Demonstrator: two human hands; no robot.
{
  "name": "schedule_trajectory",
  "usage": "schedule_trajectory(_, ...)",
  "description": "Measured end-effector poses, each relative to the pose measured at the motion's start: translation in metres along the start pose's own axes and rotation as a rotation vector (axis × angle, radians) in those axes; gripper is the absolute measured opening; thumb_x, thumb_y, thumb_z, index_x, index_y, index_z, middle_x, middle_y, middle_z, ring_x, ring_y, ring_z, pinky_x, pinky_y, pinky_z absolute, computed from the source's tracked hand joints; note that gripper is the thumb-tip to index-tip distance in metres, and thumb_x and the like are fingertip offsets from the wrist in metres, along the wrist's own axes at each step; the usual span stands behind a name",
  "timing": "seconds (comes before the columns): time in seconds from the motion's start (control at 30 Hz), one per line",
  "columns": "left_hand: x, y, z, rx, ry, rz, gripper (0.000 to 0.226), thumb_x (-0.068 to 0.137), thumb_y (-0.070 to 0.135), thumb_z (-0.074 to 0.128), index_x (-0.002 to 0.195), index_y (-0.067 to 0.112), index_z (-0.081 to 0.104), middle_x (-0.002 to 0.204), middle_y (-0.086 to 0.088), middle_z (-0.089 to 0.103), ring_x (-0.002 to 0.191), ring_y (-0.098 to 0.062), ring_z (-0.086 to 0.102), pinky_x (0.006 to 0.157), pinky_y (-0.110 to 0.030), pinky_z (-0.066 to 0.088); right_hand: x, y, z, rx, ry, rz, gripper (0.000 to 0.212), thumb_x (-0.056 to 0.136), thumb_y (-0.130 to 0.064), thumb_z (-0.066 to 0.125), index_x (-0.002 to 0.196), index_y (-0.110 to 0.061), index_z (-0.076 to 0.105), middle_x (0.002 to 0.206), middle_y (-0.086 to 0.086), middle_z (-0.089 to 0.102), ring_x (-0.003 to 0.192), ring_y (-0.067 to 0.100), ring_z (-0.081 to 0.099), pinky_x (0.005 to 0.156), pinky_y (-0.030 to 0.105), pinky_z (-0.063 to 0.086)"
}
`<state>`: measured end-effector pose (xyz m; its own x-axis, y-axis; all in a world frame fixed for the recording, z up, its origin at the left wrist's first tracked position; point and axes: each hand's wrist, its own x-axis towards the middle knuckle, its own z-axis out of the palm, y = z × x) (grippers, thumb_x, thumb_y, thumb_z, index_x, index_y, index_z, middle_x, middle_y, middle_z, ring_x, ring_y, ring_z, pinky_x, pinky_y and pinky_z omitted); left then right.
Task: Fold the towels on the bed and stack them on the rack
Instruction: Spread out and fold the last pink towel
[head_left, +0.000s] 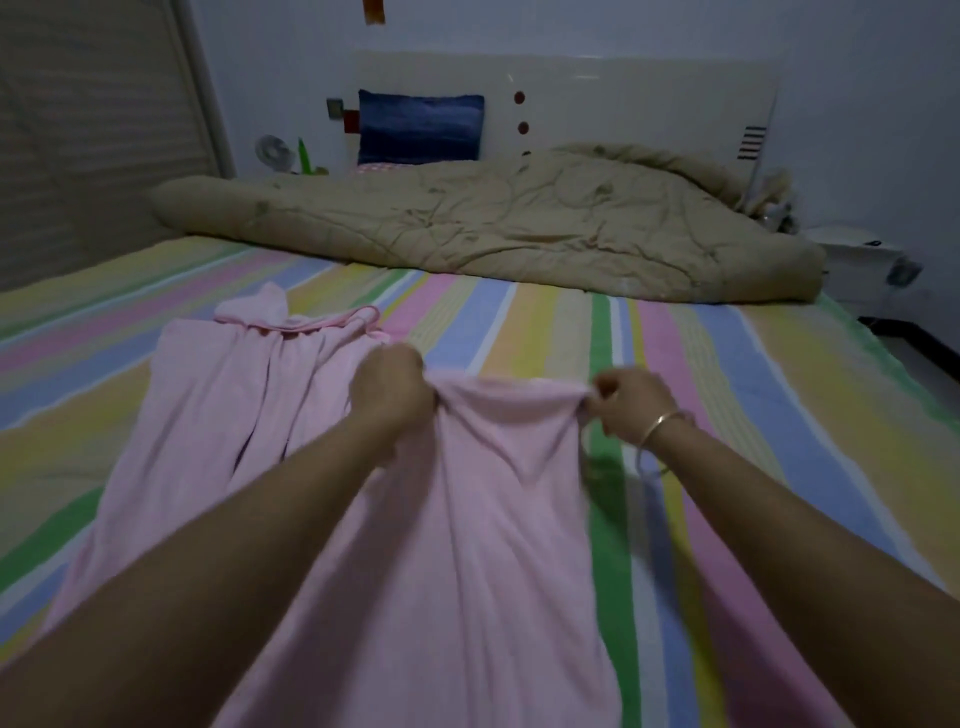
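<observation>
Clearly early on: both hands grip the far edge of a soft pink terry towel spread over the pastel-striped bed sheet, with no fold finished that I can see.

The left hand is clenched on a bunch of the towel's edge near its middle, and the right hand, with a thin metal bangle at the wrist, pinches the corner between fingertips and thumb, the cloth taut between them. To the left the pink fabric lies rumpled and bunched on the sheet; whether that is the same towel or a second one I cannot tell. A crumpled tan quilt lies across the head of the bed. No rack is in view, so the folding and all the stacking look to be left.
</observation>
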<state>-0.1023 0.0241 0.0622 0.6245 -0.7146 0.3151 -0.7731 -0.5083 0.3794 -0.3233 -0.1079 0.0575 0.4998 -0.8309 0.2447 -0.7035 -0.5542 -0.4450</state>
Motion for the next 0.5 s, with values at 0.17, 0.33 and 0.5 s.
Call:
schedule_trajectory(0.17, 0.066, 0.027, -0.03, 0.055, 0.148, 0.084, 0.073, 0.09, 0.012, 0.055, 0.152, 0.022, 0.018, 0.16, -0.018, -0.007, 0.147, -0.036, 0.004, 0.117, -0.045, 0.016, 0.049, -0.056, 0.003, 0.749, 0.148, -0.076, 0.07, 0.079, -0.001, 0.05, 0.146, -0.012, 0.033, 0.14, 0.005, 0.044, 0.131, 0.021, 0.044, 0.11, 0.03, 0.035)
schedule_trajectory(0.33, 0.01, -0.005, 0.017, 0.073, -0.076, 0.158, 0.056, 0.096, 0.03, 0.042, 0.149, 0.021, 0.028, 0.16, -0.017, -0.001, 0.147, -0.03, 0.013, 0.116, -0.047, 0.02, 0.011, -0.009, 0.033, 0.237, 0.029, 0.198, 0.048, 0.084, 0.0, 0.052, 0.132, -0.009, 0.053, 0.135, 0.017, 0.051, 0.121, 0.031, 0.051, 0.101, 0.035, 0.039)
schedule_trajectory(0.5, -0.119, 0.025, 0.046, -0.321, -0.192, 0.393, 0.039, 0.079, 0.036, 0.04, 0.101, 0.016, 0.064, 0.1, -0.007, 0.06, 0.095, -0.027, 0.056, 0.085, -0.042, 0.047, -0.014, 0.041, 0.065, 0.314, -0.133, 0.563, 0.023, 0.086, 0.004, 0.058, 0.108, 0.008, 0.064, 0.082, 0.023, 0.065, 0.058, 0.022, 0.067, 0.055, 0.03, 0.055)
